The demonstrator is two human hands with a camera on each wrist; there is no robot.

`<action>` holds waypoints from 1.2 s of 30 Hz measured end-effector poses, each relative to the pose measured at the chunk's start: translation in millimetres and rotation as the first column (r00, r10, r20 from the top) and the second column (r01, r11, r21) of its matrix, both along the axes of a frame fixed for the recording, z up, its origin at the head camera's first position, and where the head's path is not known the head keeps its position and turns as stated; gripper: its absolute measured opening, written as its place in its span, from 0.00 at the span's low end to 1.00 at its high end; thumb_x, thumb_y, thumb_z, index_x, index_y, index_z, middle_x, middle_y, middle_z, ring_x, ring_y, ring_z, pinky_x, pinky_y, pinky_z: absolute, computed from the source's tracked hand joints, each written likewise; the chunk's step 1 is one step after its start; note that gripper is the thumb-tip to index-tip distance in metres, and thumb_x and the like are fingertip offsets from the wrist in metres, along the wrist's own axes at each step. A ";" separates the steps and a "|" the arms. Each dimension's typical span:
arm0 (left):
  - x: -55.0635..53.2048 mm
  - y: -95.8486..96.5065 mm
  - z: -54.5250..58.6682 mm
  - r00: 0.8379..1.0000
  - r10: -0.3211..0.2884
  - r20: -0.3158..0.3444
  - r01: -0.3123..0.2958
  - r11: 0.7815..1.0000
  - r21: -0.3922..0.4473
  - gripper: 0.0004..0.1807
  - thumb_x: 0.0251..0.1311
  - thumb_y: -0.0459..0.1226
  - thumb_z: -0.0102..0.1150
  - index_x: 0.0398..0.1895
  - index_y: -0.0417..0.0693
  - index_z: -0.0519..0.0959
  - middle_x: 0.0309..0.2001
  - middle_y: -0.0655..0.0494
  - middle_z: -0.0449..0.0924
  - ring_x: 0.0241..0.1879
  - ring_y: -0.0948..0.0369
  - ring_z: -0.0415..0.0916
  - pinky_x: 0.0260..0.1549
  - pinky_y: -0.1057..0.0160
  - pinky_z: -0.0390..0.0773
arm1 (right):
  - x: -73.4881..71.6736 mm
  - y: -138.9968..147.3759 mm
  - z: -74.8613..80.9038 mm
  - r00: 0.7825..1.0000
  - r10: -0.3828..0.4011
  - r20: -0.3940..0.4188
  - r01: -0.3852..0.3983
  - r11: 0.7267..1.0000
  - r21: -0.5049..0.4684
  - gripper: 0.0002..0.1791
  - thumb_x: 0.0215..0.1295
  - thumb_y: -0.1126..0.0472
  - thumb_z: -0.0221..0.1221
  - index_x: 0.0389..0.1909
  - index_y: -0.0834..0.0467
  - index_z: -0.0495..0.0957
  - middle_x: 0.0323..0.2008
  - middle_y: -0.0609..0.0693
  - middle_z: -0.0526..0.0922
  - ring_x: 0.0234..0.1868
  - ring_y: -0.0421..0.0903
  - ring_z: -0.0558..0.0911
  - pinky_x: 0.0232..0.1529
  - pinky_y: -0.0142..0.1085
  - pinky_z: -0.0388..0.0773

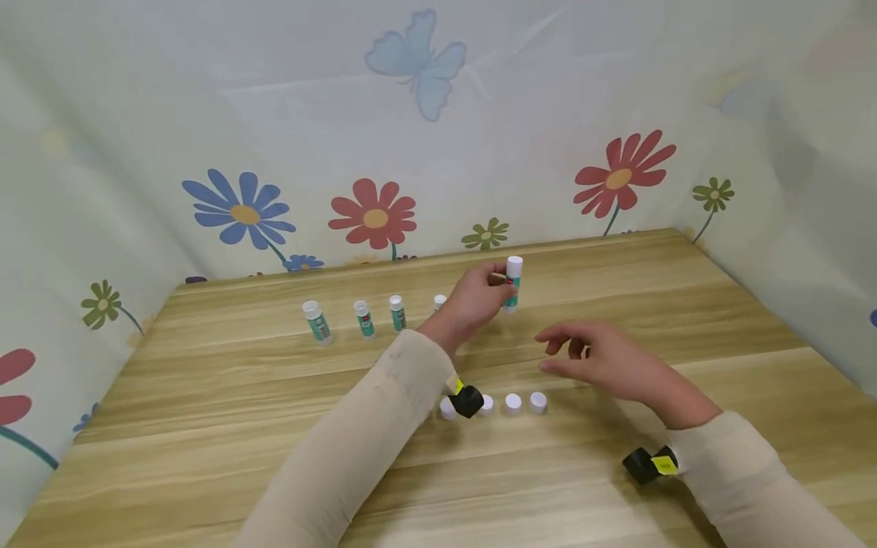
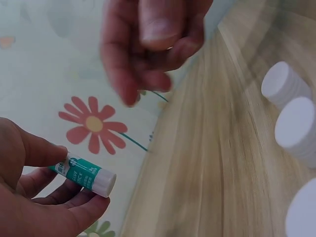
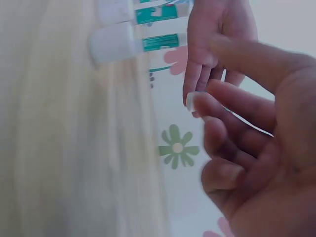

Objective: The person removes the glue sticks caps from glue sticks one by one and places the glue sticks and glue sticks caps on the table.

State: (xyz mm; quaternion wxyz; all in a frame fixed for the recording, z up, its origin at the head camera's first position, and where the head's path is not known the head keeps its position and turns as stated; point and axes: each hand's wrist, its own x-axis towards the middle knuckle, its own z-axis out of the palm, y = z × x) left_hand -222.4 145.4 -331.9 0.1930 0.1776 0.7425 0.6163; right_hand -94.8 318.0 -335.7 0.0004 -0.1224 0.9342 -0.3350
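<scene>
My left hand (image 1: 476, 301) pinches a glue stick (image 1: 513, 283) between thumb and fingers and holds it upright at the back of the table. In the left wrist view the glue stick (image 2: 81, 173) shows a green label and a white end; the fingers cover its other end. My right hand (image 1: 603, 358) hovers to the right and nearer, fingers loosely bent, with nothing in it. The right wrist view shows this hand (image 3: 261, 148) apart from the left hand (image 3: 219, 44), which mostly hides the glue stick there.
Left of my left hand, several glue sticks, among them one at the far left (image 1: 317, 323), stand in a row on the wooden table (image 1: 226, 403). Several white caps (image 1: 513, 403) sit nearer, partly behind my left wrist camera. A flowered curtain (image 1: 294, 114) borders the table.
</scene>
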 end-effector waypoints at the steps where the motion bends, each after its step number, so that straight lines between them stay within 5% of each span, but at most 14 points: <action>1: 1.8 -2.3 1.9 1.000 -0.006 -0.013 0.006 1.000 -0.002 0.20 0.68 0.33 0.54 0.62 0.44 0.70 0.53 0.46 0.77 0.50 0.53 0.76 0.58 0.47 0.74 | -0.8 -0.5 1.9 0.999 -0.035 -0.029 0.034 0.999 -0.010 0.19 0.61 0.51 0.65 0.51 0.55 0.80 0.38 0.49 0.81 0.32 0.43 0.75 0.26 0.31 0.74; 7: 16.5 -20.7 15.4 0.997 -0.046 -0.064 0.044 0.999 -0.030 0.18 0.69 0.37 0.54 0.61 0.50 0.71 0.54 0.51 0.77 0.53 0.56 0.75 0.58 0.50 0.75 | -8.2 -12.0 12.6 0.952 -0.234 -0.196 0.224 0.972 -0.075 0.22 0.63 0.46 0.62 0.54 0.52 0.78 0.40 0.48 0.83 0.34 0.45 0.75 0.29 0.30 0.75; 12: 27.8 -44.3 22.0 0.994 -0.063 -0.084 0.061 0.998 -0.030 0.16 0.68 0.39 0.55 0.58 0.55 0.72 0.52 0.55 0.77 0.52 0.58 0.75 0.58 0.51 0.74 | -16.3 -33.0 21.0 0.922 -0.299 -0.244 0.254 0.947 -0.198 0.22 0.63 0.45 0.62 0.55 0.51 0.78 0.41 0.49 0.83 0.33 0.43 0.75 0.29 0.28 0.74; 24: 46.5 -97.6 4.2 0.972 -0.131 -0.194 0.144 0.988 0.055 0.15 0.67 0.39 0.57 0.54 0.52 0.72 0.51 0.55 0.77 0.51 0.60 0.78 0.54 0.61 0.78 | -29.5 -92.6 25.4 0.940 -0.210 -0.270 0.099 0.924 -0.370 0.16 0.58 0.51 0.68 0.45 0.51 0.81 0.40 0.45 0.82 0.31 0.44 0.75 0.29 0.30 0.73; 36: 52.3 -112.9 -0.6 0.945 -0.172 -0.279 0.182 0.983 0.010 0.13 0.65 0.39 0.60 0.51 0.53 0.74 0.48 0.57 0.80 0.48 0.63 0.79 0.47 0.64 0.80 | -26.5 -109.5 19.5 0.935 -0.253 -0.248 0.136 0.902 -0.410 0.12 0.57 0.51 0.69 0.37 0.51 0.81 0.33 0.44 0.80 0.30 0.43 0.75 0.30 0.30 0.75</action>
